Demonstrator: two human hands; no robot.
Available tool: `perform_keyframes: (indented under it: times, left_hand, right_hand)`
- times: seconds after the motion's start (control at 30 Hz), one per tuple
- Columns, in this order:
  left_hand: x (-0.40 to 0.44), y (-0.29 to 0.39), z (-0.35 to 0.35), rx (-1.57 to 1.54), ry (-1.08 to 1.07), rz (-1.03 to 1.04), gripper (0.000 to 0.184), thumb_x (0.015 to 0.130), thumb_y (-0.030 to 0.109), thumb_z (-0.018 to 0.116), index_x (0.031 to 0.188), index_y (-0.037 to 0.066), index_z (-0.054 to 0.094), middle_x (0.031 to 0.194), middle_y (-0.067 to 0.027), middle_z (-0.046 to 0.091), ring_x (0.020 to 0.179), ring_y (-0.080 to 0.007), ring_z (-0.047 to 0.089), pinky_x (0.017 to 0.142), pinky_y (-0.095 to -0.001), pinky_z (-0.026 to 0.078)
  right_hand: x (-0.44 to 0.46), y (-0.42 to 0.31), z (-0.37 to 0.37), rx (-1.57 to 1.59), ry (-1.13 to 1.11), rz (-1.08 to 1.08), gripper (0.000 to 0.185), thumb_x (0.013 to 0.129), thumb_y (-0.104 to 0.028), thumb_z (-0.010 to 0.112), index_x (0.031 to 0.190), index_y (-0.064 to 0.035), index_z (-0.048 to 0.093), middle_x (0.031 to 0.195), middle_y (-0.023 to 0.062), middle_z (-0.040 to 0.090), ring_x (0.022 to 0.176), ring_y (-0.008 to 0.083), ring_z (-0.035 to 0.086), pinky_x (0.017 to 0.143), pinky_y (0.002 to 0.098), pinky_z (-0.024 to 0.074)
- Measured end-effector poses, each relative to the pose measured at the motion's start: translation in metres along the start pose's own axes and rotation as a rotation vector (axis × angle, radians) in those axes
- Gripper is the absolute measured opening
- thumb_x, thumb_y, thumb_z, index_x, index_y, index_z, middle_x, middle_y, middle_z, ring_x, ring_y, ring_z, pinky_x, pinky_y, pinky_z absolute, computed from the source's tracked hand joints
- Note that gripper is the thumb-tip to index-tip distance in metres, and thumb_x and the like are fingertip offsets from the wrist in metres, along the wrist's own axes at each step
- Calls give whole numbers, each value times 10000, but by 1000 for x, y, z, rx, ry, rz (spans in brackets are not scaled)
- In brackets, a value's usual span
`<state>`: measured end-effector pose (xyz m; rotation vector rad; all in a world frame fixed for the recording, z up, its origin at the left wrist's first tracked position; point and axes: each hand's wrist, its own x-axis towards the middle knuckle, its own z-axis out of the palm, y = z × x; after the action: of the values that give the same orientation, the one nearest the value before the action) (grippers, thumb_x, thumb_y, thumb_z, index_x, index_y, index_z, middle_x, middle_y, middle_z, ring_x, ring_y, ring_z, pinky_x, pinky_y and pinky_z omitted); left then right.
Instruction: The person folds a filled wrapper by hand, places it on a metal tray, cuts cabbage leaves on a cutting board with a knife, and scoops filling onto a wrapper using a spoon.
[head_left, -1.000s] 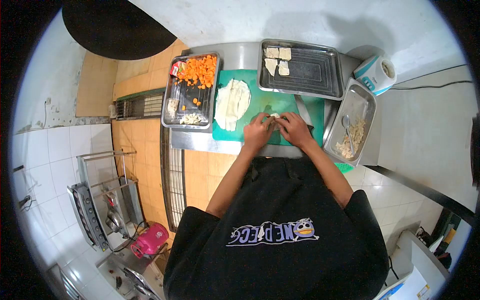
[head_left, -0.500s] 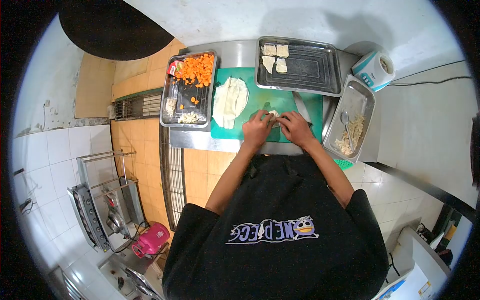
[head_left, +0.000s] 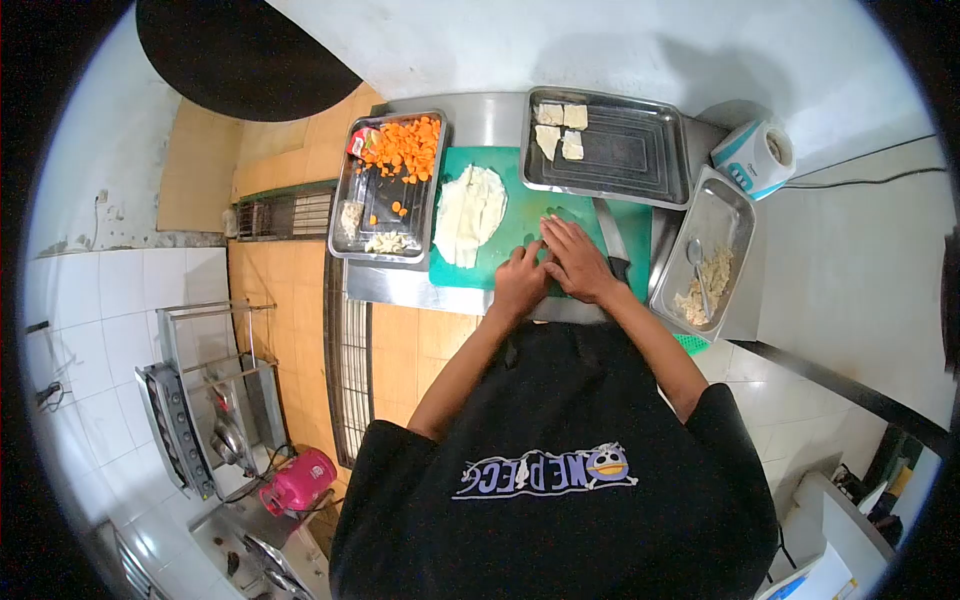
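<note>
L hand (head_left: pixel 520 282), fingers bent, & R hand (head_left: pixel 578 263), fingers near-straight, are sitting close together over board (head_left: pixel 525 215) nr knife (head_left: pixel 609 228); can't tell what either grip's holding.

The left hand (head_left: pixel 522 281) and right hand (head_left: pixel 580 264) hide whatever lies beneath them on the green board (head_left: pixel 519 218).

From my end I make this out as a kitchen. A cutting board (head_left: pixel 515 212) lies by the near edge of the metal table (head_left: pixel 485 115), a knife (head_left: pixel 609 232) on it. Chopped carrots (head_left: pixel 408 147) fill part of a tray (head_left: pixel 372 190) at the table's left edge; a paper roll (head_left: pixel 752 160) stands near its far right corner. Beyond the left edge I see a stove (head_left: pixel 178 430), a pink gas bottle (head_left: pixel 300 480) and white wall tiles (head_left: pixel 75 288).
</note>
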<state>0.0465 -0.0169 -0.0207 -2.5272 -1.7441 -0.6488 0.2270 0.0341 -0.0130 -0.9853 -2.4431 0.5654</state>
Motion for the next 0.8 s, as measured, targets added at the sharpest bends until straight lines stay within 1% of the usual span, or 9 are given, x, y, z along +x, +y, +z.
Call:
perform_keyframes:
  times: [0.03, 0.07, 0.13, 0.27, 0.4, 0.5, 0.57, 0.7, 0.8]
  left_hand:
    - [-3, -1, 3, 1, -38, -13, 323, 830, 205, 697, 1152, 225, 716, 1213, -25, 621, 984, -231, 663, 627, -378, 622]
    - [-6, -3, 7, -18, -63, -8, 328, 793, 202, 719, 1120, 186, 719, 1194, -39, 631, 985, -242, 655, 622, -375, 619]
    - [-7, -3, 9, -26, -67, -20, 311, 777, 204, 731, 1085, 160, 723, 1183, -47, 635, 992, -247, 656, 616, -376, 616]
    - [-13, -7, 3, -87, -35, 63, 326, 752, 208, 786, 1033, 65, 704, 1119, -87, 646, 969, -278, 648, 617, -387, 604]
    - [-15, -11, -14, -120, 20, 36, 262, 746, 209, 793, 959, 81, 712, 1119, -68, 662, 993, -270, 651, 630, -381, 603]
    - [-27, -14, -30, -168, -9, -12, 179, 787, 174, 793, 932, 93, 728, 1102, -35, 700, 954, -253, 678, 664, -369, 599]
    - [-32, -17, -34, -272, 151, -104, 117, 841, 136, 783, 944, 103, 737, 1043, -8, 737, 874, -238, 700, 691, -364, 589]
    - [-36, -16, -50, -326, 129, -295, 45, 930, 109, 723, 958, 84, 748, 986, -65, 762, 855, -278, 740, 708, -378, 589]
    - [-35, -21, -51, -344, 119, -294, 50, 943, 108, 710, 963, 83, 749, 979, -72, 763, 838, -287, 744, 703, -378, 585]
  right_hand:
    - [3, -1, 1, 6, -20, -7, 720, 1041, -463, 498, 1561, 27, 410, 1640, 197, 402, 1545, 382, 334, 1261, 535, 254]
    - [7, -1, 2, 5, -18, -7, 720, 1041, -463, 498, 1561, 27, 410, 1640, 197, 402, 1545, 382, 334, 1261, 535, 254]
    - [21, 2, 4, 10, -39, -75, 731, 1065, -503, 390, 1592, 4, 378, 1651, 205, 380, 1560, 384, 300, 1278, 538, 216]
    - [42, 10, 18, 41, -43, -100, 711, 1059, -470, 415, 1592, -1, 384, 1644, 197, 396, 1561, 376, 302, 1282, 548, 200]
    - [48, 11, 29, -30, -5, -119, 687, 1028, -474, 505, 1519, 7, 487, 1593, 196, 471, 1521, 369, 377, 1259, 564, 248]
    - [44, 7, 29, -123, -18, -97, 681, 1013, -493, 532, 1483, -2, 529, 1587, 191, 479, 1515, 369, 385, 1255, 572, 252]
    - [44, 4, 28, -175, -13, -93, 679, 1006, -503, 544, 1468, -5, 545, 1588, 188, 478, 1514, 370, 385, 1254, 577, 252]
    - [41, 2, 31, -240, 7, -90, 693, 1001, -530, 548, 1453, -4, 557, 1597, 172, 471, 1518, 374, 375, 1253, 583, 252]
    - [43, -1, 30, -237, 11, -89, 679, 1006, -520, 549, 1449, -5, 561, 1600, 166, 468, 1522, 375, 366, 1257, 583, 246]
